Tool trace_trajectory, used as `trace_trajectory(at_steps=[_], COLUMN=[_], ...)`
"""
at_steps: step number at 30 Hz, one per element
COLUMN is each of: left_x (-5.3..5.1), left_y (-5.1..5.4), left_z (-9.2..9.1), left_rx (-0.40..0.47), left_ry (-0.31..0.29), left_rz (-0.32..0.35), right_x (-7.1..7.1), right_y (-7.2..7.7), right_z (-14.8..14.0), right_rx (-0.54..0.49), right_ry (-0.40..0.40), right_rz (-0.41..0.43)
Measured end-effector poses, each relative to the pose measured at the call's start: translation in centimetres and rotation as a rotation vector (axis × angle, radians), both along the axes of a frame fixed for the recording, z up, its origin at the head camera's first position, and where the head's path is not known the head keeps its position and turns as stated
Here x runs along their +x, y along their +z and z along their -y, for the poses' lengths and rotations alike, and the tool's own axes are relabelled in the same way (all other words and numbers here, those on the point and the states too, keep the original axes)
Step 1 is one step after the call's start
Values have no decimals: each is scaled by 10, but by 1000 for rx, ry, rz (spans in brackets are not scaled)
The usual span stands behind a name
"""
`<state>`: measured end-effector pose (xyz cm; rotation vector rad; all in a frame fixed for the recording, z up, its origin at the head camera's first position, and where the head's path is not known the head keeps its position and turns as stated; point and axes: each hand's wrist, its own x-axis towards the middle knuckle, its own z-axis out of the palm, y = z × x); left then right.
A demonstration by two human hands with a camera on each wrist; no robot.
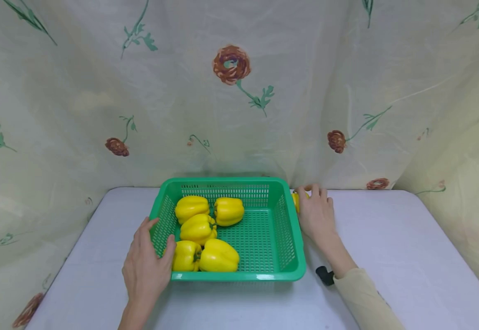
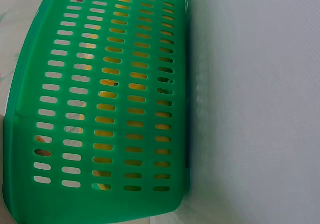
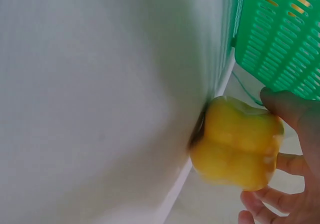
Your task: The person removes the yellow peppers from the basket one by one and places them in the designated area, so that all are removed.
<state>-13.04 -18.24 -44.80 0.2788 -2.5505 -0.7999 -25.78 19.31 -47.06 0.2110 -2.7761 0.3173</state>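
A green slotted plastic basket (image 1: 260, 276) stands on the table with several yellow bell peppers (image 1: 219, 255) lying in its left half. At its left side my left hand (image 1: 146, 266) rests on the rim, thumb and forefinger spread over it. In the left wrist view, the basket's outer wall (image 2: 90, 204) fills much of the picture, with yellow showing through the slots. Beyond the basket's right wall, my right hand (image 1: 317, 213) holds another yellow bell pepper (image 3: 237, 144) between thumb and fingers. That pepper is at the table's far edge, partly hidden by the hand in the head view.
A white cloth covers the table (image 1: 388, 256), which ends at the back against a flowered curtain (image 1: 231, 151). A small black object (image 1: 325, 276) is by the right sleeve cuff. The basket's near side faces the front of the table.
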Motion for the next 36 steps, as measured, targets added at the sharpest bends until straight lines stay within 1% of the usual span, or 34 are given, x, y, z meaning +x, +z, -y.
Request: trace_trajectory(at_steps=[9,15,19,23,27,31,36], left_x=[0,1,0,0,1,1,1], left_y=[0,1,1,2,1,1,1], left_z=[0,-1,-1,-1,-1,0,-1], left_rx=[0,-2,0,7,8,12,23], left_ry=[-2,-3,1,3,6,6,2], left_rz=[-11,-4,7,21,22,16,25], right_x=[3,7,10,15,20,22,24], right_y=[-3,-4,-3,4,13,18,17], right_z=[0,-3,-3,-3,-4,-5,-6], right_rx=[15,7,-4,1,35,54,53], right_ry=[10,16,36,76,117,139,144], right_rz=[0,29,43,102,168,193,190])
